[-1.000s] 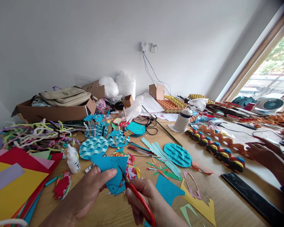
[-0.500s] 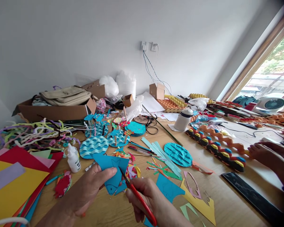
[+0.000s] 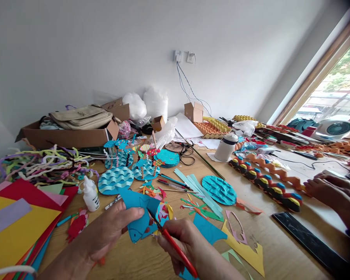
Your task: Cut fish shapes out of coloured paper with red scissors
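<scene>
Above the table [image 3: 128, 261], toward its near edge, the left hand [image 3: 109, 229] pinches a sheet of blue paper [image 3: 140, 224], its thumb pressed flat on the upper face, while the right hand [image 3: 183, 242] is closed around the red handles of a pair of scissors [image 3: 179, 252]. The blades meet the right side of the sheet, which carries dark drawn lines, among them a fish head with an eye at the lower end. Beneath and beyond the sheet lie coloured scraps [image 3: 196, 209]; just right of the right hand are a blue offcut [image 3: 209, 229] and, nearer the table's near edge, a yellow offcut [image 3: 251, 258]. Toward the left edge, a stack of coloured sheets [image 3: 8, 221] lies below a tangle of fuzzy stems [image 3: 43, 167], with a white glue bottle [image 3: 91, 198] upright between the stack and a round blue wavy piece [image 3: 116, 181]. Right of the middle, pale strips [image 3: 196, 190] lie beside a crinkled blue disc [image 3: 218, 190]. Along the far edge, by the wall, a beige bag [image 3: 81, 118] rests on a cardboard box [image 3: 64, 139]. Toward the right edge, another person's hands [image 3: 323, 190] are at the end of an orange carton strip [image 3: 282, 175], beside a painted strip [image 3: 264, 183]; whether they grip it, I cannot tell.
</scene>
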Available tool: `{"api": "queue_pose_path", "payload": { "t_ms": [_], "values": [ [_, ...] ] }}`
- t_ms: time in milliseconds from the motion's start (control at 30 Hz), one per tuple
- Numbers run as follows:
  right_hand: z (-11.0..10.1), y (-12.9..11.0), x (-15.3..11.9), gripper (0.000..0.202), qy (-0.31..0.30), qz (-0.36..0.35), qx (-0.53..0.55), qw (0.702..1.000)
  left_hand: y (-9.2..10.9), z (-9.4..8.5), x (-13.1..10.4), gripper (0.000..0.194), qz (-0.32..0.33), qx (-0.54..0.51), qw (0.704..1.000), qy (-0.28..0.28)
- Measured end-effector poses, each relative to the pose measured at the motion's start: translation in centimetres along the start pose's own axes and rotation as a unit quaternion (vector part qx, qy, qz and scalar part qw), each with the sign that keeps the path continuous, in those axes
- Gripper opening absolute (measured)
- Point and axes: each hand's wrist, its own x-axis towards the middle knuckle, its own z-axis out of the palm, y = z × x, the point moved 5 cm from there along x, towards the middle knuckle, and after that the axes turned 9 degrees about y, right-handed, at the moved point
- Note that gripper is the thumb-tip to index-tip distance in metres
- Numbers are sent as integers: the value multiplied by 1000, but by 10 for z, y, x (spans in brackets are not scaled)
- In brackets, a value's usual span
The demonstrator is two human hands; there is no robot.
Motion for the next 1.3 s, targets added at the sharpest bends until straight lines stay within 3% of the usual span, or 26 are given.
{"api": "queue_pose_path", "payload": {
  "t_ms": [167, 400, 800, 1033, 1300],
  "values": [
    [-3, 2, -2, 35, -8, 2, 10, 1000, -1, 3, 1, 14, -25, -22, 998, -45],
    [-4, 5, -3, 38, -16, 15, 5, 1000, -1, 6, 0, 17, -11, -14, 1000, -26],
    [-11, 6, -5, 31, -13, 6, -42, 999, -4, 6, 2, 13, -12, -3, 996, -89],
    [-13, 1, -4, 34, -9, -11, -57, 998, 0, 8, 1, 14, -5, 15, 997, -78],
    [-10, 7, -2, 30, -9, 4, -24, 1000, 2, 7, 0, 17, 16, 45, 992, -114]
  ]
}}
